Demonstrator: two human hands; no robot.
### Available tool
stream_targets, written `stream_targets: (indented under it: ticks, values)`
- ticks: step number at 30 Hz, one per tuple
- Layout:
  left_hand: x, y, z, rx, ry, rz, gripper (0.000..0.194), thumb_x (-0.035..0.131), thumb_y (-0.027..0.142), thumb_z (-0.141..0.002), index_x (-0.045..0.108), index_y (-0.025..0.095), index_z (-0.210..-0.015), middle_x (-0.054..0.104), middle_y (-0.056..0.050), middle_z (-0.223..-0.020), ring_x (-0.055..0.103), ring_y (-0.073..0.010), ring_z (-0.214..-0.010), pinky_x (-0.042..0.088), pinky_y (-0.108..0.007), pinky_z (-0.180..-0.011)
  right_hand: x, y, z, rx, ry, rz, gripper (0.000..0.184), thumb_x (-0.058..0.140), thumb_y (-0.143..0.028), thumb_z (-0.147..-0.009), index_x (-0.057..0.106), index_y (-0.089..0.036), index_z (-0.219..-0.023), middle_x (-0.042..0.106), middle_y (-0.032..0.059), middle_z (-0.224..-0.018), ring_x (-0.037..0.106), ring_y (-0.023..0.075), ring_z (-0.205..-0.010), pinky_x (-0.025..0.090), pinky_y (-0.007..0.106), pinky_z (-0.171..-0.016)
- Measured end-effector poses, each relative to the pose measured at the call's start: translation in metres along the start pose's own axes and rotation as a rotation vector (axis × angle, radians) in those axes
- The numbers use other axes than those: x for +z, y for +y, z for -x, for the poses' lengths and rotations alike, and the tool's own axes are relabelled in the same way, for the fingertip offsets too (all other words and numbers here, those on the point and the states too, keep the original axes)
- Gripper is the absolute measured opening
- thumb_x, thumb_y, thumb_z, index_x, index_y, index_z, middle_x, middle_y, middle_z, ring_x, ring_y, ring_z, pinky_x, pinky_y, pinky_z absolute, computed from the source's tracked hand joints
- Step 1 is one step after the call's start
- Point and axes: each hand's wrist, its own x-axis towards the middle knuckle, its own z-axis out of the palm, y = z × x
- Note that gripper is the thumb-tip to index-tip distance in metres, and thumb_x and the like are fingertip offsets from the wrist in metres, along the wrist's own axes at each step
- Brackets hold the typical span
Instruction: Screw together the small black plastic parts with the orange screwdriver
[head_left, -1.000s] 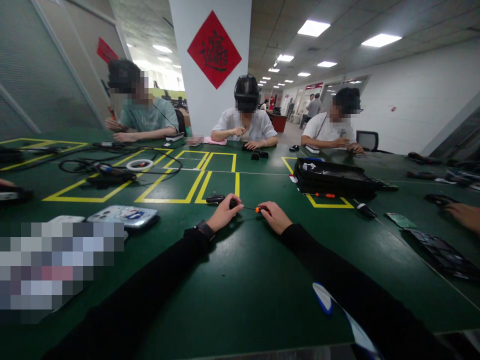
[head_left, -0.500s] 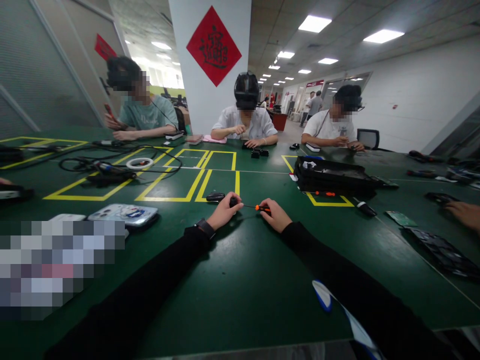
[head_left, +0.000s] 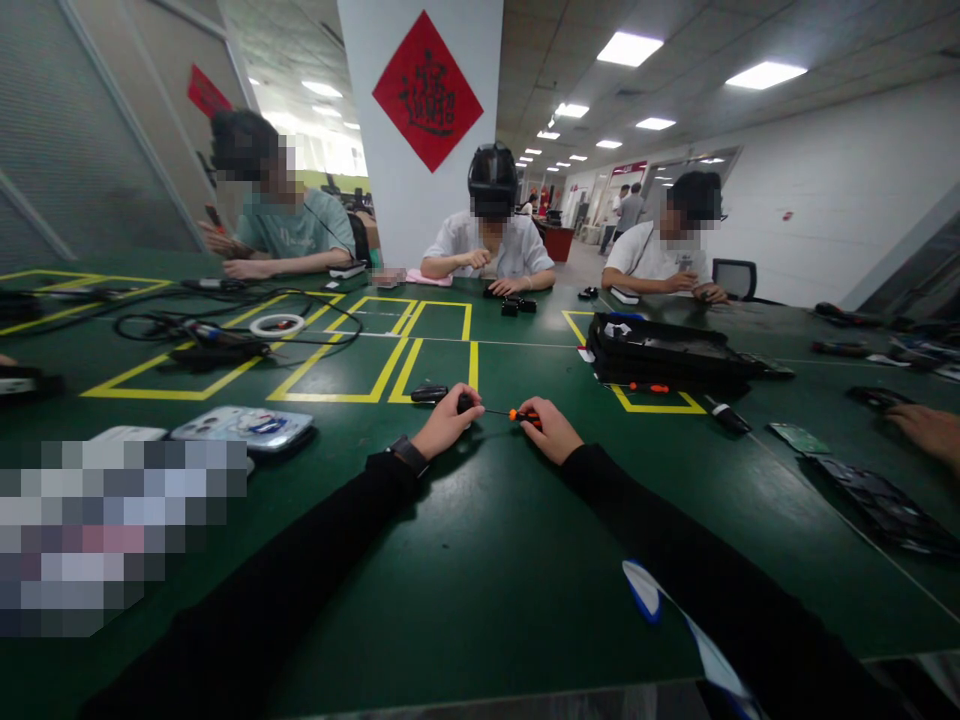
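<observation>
My left hand [head_left: 447, 426] rests on the green table [head_left: 480, 560], fingers closed round a small black part [head_left: 466, 402]. My right hand [head_left: 553, 430] grips a small screwdriver with an orange-and-black handle [head_left: 523, 415]. Its thin shaft points left into the black part. A second small black piece [head_left: 428, 394] lies just left of my left hand, on the yellow tape line. A dark watch sits on my left wrist. Both arms are in black sleeves.
A phone [head_left: 241, 427] lies at the left. A black tool case [head_left: 664, 352] sits at the right with another orange screwdriver [head_left: 646, 387] before it. Cables and a tape roll [head_left: 277, 326] lie far left. Three people sit across the table. Another person's hand [head_left: 926, 428] reaches in at right.
Both hands and the screwdriver stay almost where they were; the view has shifted slightly. The person at the far left has moved a hand.
</observation>
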Motion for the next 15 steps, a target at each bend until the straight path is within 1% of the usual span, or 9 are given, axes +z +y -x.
stream_targets:
  ticks: [2, 4, 7, 11, 15]
  values:
    - [-0.0003, 0.0003, -0.0001, 0.002, -0.002, -0.004, 0.018, 0.050, 0.030, -0.072, 0.048, 0.018, -0.085, 0.053, 0.000, -0.081, 0.049, -0.0118, -0.074, 0.041, -0.026, -0.070, 0.0002, -0.0007, -0.0002, 0.003, -0.001, 0.000, 0.018, 0.048, -0.023, -0.079, 0.051, -0.016, -0.095, 0.053, 0.0055, -0.092, 0.046, 0.0165, -0.087, 0.037, 0.031, -0.079]
    - [-0.0004, 0.0008, -0.0001, -0.009, -0.010, -0.008, 0.018, 0.050, 0.030, -0.072, 0.048, 0.018, -0.085, 0.053, 0.000, -0.081, 0.049, -0.0119, -0.074, 0.041, -0.026, -0.069, 0.0005, -0.0007, -0.0010, 0.000, 0.001, 0.000, 0.019, 0.042, -0.023, -0.082, 0.052, -0.016, -0.097, 0.054, 0.0057, -0.092, 0.046, 0.0162, -0.088, 0.036, 0.031, -0.080]
    - [-0.0003, 0.0016, 0.0002, -0.010, -0.014, -0.006, 0.018, 0.050, 0.030, -0.073, 0.048, 0.018, -0.086, 0.053, 0.000, -0.081, 0.049, -0.0120, -0.074, 0.041, -0.026, -0.069, 0.0007, 0.0006, -0.0021, -0.012, -0.010, 0.009, 0.022, 0.035, -0.021, -0.085, 0.055, -0.016, -0.091, 0.055, 0.0056, -0.089, 0.046, 0.0157, -0.087, 0.035, 0.032, -0.082]
    - [0.0002, 0.0025, 0.0010, -0.019, -0.012, -0.002, 0.019, 0.050, 0.031, -0.073, 0.048, 0.018, -0.086, 0.052, 0.001, -0.081, 0.049, -0.0121, -0.073, 0.041, -0.027, -0.069, 0.0001, 0.0010, -0.0013, -0.014, -0.004, 0.003, 0.016, 0.042, -0.019, -0.081, 0.054, -0.016, -0.091, 0.054, 0.0058, -0.090, 0.046, 0.0162, -0.086, 0.036, 0.032, -0.080]
    - [0.0002, 0.0033, 0.0016, -0.024, -0.012, -0.002, 0.020, 0.049, 0.033, -0.074, 0.048, 0.018, -0.087, 0.051, 0.000, -0.081, 0.049, -0.0123, -0.073, 0.042, -0.026, -0.067, -0.0012, -0.0024, 0.0003, -0.003, -0.012, -0.011, 0.017, 0.049, -0.020, -0.078, 0.052, -0.016, -0.093, 0.054, 0.0055, -0.092, 0.047, 0.0165, -0.086, 0.037, 0.031, -0.078]
